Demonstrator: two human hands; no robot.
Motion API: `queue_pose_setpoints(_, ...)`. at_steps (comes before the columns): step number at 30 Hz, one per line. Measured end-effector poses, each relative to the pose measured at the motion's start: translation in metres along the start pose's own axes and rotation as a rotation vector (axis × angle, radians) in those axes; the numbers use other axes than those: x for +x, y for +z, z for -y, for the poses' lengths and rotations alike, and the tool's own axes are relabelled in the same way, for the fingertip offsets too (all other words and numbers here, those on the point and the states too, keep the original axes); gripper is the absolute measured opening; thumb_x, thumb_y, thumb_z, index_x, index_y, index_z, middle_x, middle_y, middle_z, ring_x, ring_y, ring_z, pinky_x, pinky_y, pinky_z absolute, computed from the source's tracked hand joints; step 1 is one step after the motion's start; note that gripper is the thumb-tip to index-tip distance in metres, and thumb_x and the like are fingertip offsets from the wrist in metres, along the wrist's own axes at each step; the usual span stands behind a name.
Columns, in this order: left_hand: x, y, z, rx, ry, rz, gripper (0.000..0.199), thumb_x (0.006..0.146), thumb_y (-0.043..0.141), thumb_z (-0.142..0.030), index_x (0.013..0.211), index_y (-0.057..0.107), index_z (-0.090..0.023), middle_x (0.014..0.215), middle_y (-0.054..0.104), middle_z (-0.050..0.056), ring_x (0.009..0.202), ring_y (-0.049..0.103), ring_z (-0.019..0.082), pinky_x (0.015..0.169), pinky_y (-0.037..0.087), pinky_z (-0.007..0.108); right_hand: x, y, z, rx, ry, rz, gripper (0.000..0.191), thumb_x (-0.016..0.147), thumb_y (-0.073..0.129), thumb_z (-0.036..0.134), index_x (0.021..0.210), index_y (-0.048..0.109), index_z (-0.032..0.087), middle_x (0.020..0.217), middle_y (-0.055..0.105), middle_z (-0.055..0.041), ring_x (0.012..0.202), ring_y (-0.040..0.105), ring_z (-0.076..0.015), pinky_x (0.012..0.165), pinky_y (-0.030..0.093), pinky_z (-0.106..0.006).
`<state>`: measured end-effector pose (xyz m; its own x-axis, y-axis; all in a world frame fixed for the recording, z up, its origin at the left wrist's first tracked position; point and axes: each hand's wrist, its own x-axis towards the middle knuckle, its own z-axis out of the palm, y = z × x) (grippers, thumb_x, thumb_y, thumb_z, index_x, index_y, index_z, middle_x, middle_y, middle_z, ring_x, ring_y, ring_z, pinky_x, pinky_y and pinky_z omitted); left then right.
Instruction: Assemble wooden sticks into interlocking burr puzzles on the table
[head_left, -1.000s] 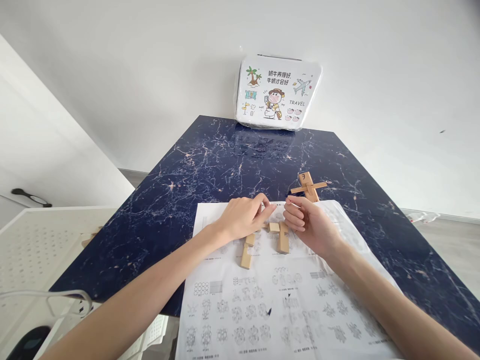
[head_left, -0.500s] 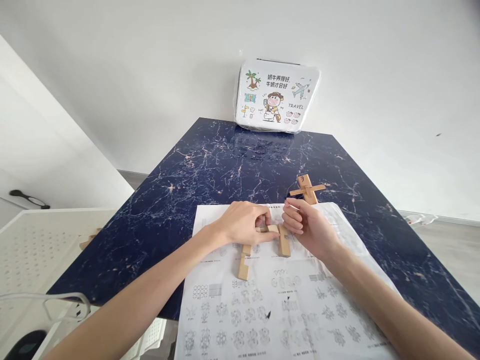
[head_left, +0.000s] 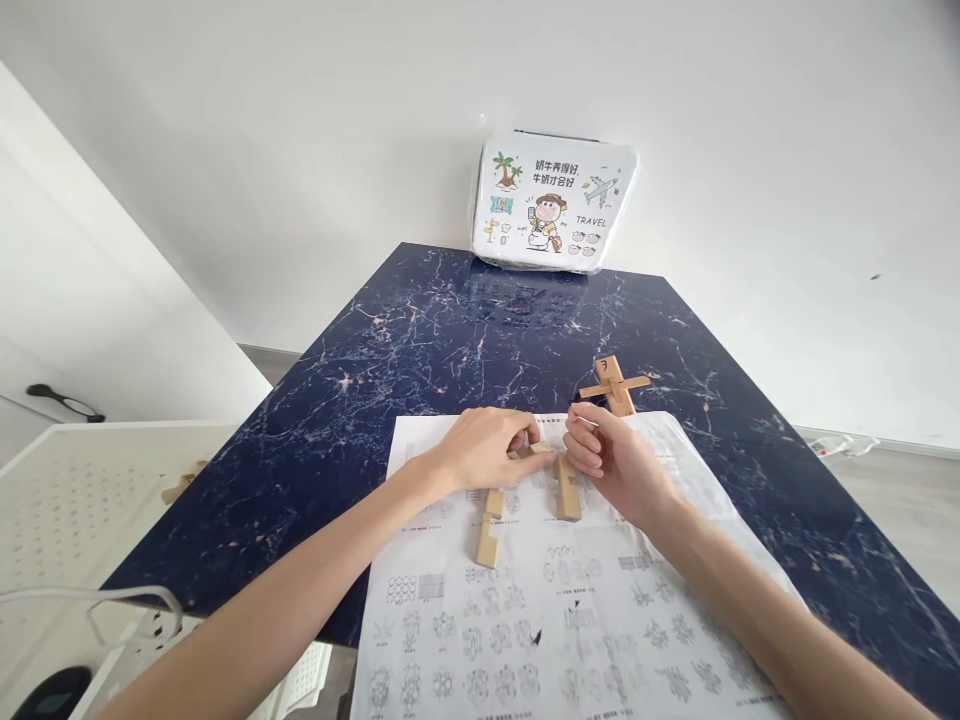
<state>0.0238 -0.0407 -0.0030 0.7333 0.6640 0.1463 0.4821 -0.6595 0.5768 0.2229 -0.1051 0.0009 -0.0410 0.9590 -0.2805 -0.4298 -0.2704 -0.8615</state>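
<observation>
My left hand (head_left: 491, 447) reaches over the printed sheet (head_left: 442, 620), thumb and index finger closed on a small pale wooden block (head_left: 539, 449), mostly covered by the fingers. My right hand (head_left: 615, 460) has its fingers curled in and the thumb by the index finger; nothing shows in it. Just left of its knuckles, a notched wooden block (head_left: 568, 490) rests on the sheet. Below my left palm lies another notched wooden piece (head_left: 488, 540), its far end under the hand. Beyond my right hand, a wooden piece with a thin crossing stick (head_left: 613, 385) lies at the sheet's far edge.
The dark blue marbled table (head_left: 420, 330) carries the sheet. At its far end a white cartoon-printed case (head_left: 555, 205) leans on the wall. On the left stands a white perforated cart (head_left: 75, 500) with a white cable (head_left: 97, 592) and a dark rounded object (head_left: 60, 695).
The view has shifted slightly, so everything sits a little lower. My left thumb now hides more of the small block; my right hand keeps its curled pose.
</observation>
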Motion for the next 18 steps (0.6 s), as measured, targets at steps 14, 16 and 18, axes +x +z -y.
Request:
queue_pose_setpoints(14,0.003,-0.011,0.001,-0.492,-0.183,-0.098,0.037,0.111,0.039,-0.056,0.105,0.05,-0.022,0.07,0.06,-0.004,0.05,0.047,0.011,0.055,0.04,0.027,-0.001,0.003,-0.001,-0.021,-0.051,0.013,0.04,0.095,0.075,0.043,0.07,0.051,0.022,0.056,0.038,0.0067,0.05,0.03,-0.0103,0.05,0.03,-0.027)
queue_pose_setpoints(16,0.004,-0.011,0.002,-0.514,-0.203,-0.139,0.038,0.11,0.038,-0.058,0.104,0.049,-0.022,0.068,0.053,-0.006,0.052,0.045,0.011,0.055,0.039,0.027,-0.001,0.005,0.0,-0.006,-0.066,0.022,0.039,0.093,0.075,0.043,0.07,0.052,0.022,0.056,0.038,0.0073,0.049,0.031,-0.0098,0.05,0.03,-0.027)
queue_pose_setpoints(18,0.005,-0.011,0.004,-0.54,-0.215,-0.165,0.038,0.11,0.038,-0.058,0.104,0.049,-0.022,0.069,0.049,-0.006,0.054,0.043,0.011,0.056,0.039,0.027,-0.001,0.007,0.001,0.012,-0.081,0.02,0.039,0.091,0.077,0.044,0.071,0.052,0.022,0.056,0.038,0.0078,0.048,0.032,-0.0093,0.05,0.029,-0.027)
